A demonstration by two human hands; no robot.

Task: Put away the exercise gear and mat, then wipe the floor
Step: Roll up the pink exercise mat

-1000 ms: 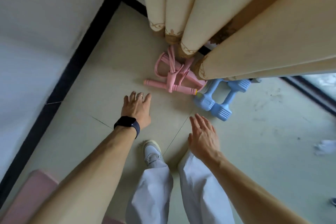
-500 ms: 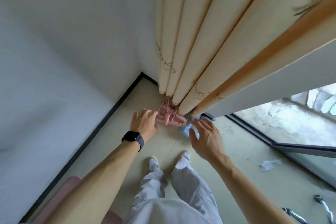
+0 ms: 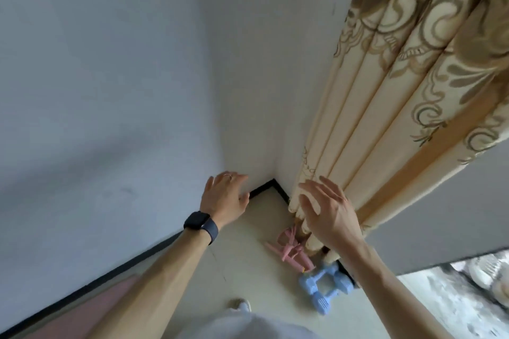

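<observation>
A pink pedal resistance puller (image 3: pixel 290 252) lies on the pale floor in the room's corner, at the foot of the curtain. Two light blue dumbbells (image 3: pixel 322 287) lie side by side just right of it. My left hand (image 3: pixel 224 197), with a black watch on the wrist, is raised and open, well above the floor. My right hand (image 3: pixel 327 208) is also open with fingers spread, in front of the curtain folds and above the puller. Neither hand holds anything. A strip of pink mat (image 3: pixel 91 308) shows at the lower left along the wall.
A cream curtain (image 3: pixel 385 124) with gold swirls hangs at the right, down to the floor. White walls meet at a corner with a black baseboard (image 3: pixel 264 187). A glass door or window (image 3: pixel 468 292) is at the lower right. My shoe (image 3: pixel 241 305) shows below.
The view has risen and tilted up; both hands have lifted away from the puller and dumbbells, which stay on the floor in the corner.
</observation>
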